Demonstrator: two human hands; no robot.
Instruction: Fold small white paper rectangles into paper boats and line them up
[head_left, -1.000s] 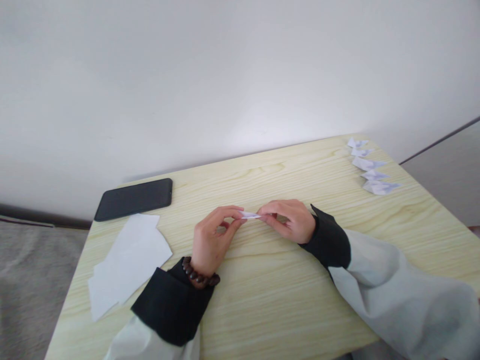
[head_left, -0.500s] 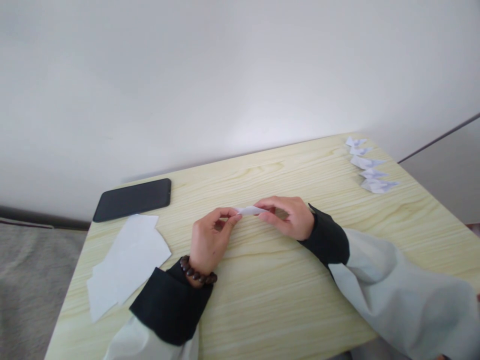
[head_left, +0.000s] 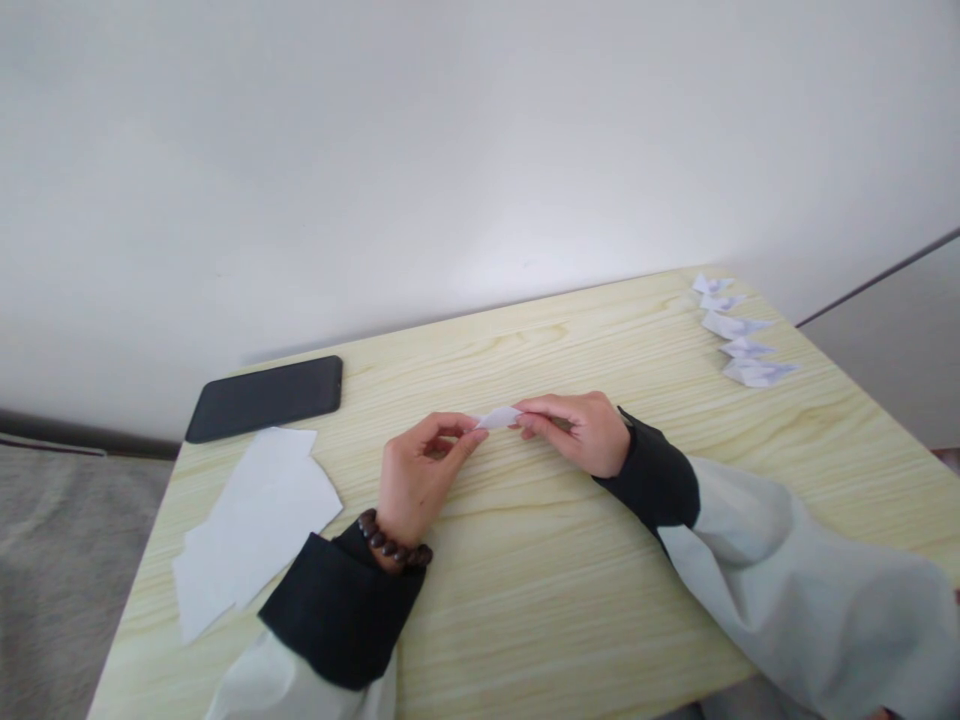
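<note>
Head view, two hands [head_left: 420, 465] pinching one paper [head_left: 498, 417], five origami [head_left: 733, 326]

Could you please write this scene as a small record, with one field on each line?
Left hand: pinches one end of the folded paper
Right hand: pinches its other end
Bracelet: dark beads, above the left hand's cuff
Table, left side: overlapping white sheets, black phone just beyond
Table, far right: five folded pieces in a row

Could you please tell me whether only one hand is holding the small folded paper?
No, the left hand and right hand both pinch the folded paper.
</note>
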